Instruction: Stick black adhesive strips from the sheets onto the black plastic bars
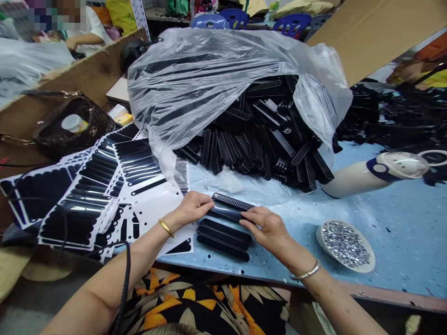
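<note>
Between my two hands is a glossy black strip (226, 212), lying along the near side of a black piece with a patterned face (233, 202). My left hand (193, 207) pinches the strip's left end, and my right hand (266, 225) pinches its right end. Just below, several plain black bars (223, 239) lie side by side on the blue table (286, 265). Sheets of black rounded strips (78, 204) are spread to the left of my left hand, partly overlapping one another.
A clear plastic bag (195, 79) full of black pieces (244, 144) stands behind my hands. On the right are a bowl of small silvery parts (345, 244) and a white bottle (363, 177) lying down. A brown handbag (71, 123) sits left. Another person's arm (85, 39) shows behind a partition.
</note>
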{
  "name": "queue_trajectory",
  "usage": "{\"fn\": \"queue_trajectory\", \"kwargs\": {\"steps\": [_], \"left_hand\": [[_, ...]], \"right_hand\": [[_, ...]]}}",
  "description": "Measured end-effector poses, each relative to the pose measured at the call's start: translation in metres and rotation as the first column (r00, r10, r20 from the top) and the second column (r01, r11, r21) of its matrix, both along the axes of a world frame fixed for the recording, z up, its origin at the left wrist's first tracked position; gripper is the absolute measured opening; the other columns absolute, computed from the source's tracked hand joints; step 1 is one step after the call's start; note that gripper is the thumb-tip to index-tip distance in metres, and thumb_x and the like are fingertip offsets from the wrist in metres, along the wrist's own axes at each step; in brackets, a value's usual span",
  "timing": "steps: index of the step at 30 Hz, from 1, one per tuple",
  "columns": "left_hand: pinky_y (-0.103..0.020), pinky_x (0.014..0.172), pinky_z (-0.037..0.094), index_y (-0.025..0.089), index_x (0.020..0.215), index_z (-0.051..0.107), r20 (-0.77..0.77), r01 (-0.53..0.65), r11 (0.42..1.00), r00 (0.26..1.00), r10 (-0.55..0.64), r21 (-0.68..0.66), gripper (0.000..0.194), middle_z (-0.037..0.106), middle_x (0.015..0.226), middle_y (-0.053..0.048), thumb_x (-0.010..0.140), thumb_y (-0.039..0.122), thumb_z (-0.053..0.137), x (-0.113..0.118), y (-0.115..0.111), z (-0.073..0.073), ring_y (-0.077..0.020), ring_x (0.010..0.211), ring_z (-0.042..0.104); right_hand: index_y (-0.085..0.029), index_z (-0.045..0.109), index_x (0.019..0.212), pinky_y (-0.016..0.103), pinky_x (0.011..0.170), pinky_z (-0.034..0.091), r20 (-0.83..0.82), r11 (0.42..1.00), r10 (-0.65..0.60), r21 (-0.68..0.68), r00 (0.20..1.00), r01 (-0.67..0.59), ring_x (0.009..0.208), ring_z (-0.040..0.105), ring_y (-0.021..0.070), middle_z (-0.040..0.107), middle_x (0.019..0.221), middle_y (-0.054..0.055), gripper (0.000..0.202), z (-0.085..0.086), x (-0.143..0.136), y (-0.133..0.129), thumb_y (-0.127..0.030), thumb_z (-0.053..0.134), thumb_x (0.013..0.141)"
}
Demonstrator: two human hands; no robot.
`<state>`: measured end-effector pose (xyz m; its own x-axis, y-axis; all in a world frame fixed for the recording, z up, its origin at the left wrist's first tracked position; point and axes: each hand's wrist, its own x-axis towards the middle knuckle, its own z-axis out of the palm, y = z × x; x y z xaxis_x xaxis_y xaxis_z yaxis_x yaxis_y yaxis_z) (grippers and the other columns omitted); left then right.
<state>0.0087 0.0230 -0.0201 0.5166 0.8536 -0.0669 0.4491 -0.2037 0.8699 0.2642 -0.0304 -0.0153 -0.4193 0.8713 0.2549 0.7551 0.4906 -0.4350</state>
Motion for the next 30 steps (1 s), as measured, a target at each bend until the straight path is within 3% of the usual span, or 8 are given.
{"fn": "queue_trajectory", "kwargs": {"steps": [9,23,25,30], "left_hand": [[-0.019,0.055,0.037,0.014,0.067,0.067,0.005,0.018,1.0,1.0,-0.018,-0.002,0.033,0.057,0.059,0.0,0.087,0.032,0.048,-0.001,0.0,0.0,-0.0107,0.058,0.05],[-0.02,0.057,0.037,0.014,0.069,0.067,-0.004,0.035,0.999,0.999,-0.035,0.007,0.033,0.059,0.061,0.0,0.088,0.033,0.048,0.0,0.0,0.006,-0.0112,0.059,0.051],[-0.02,0.057,0.037,0.014,0.068,0.067,-0.018,0.039,0.999,0.999,-0.038,0.024,0.033,0.059,0.06,0.0,0.088,0.032,0.048,0.0,0.0,0.007,-0.0111,0.059,0.051],[-0.021,0.06,0.037,0.014,0.069,0.068,-0.043,0.033,0.998,0.999,-0.031,0.062,0.032,0.06,0.062,0.0,0.088,0.031,0.048,0.0,-0.001,0.008,-0.011,0.06,0.052]], "right_hand": [[-0.021,0.076,0.099,0.032,0.066,0.056,-0.078,0.998,0.018,0.053,0.997,-0.014,0.072,0.066,0.019,0.072,0.081,0.008,0.019,-0.012,0.003,-0.002,-0.026,0.059,0.091],[-0.014,0.073,0.102,0.035,0.066,0.056,-0.062,0.988,-0.041,0.148,0.997,0.05,0.074,0.065,0.0209,0.072,0.083,0.01,0.023,-0.005,-0.007,-0.011,-0.021,0.052,0.094],[-0.014,0.072,0.102,0.033,0.067,0.057,-0.119,0.983,-0.085,0.154,0.989,0.103,0.076,0.068,0.0204,0.073,0.084,0.01,0.022,0.004,-0.004,-0.014,-0.02,0.052,0.094],[-0.021,0.072,0.094,0.03,0.069,0.057,-0.217,0.915,-0.352,0.124,0.91,0.384,0.076,0.071,0.0186,0.074,0.085,0.006,0.015,0.02,0.015,-0.033,-0.022,0.057,0.092]]}}
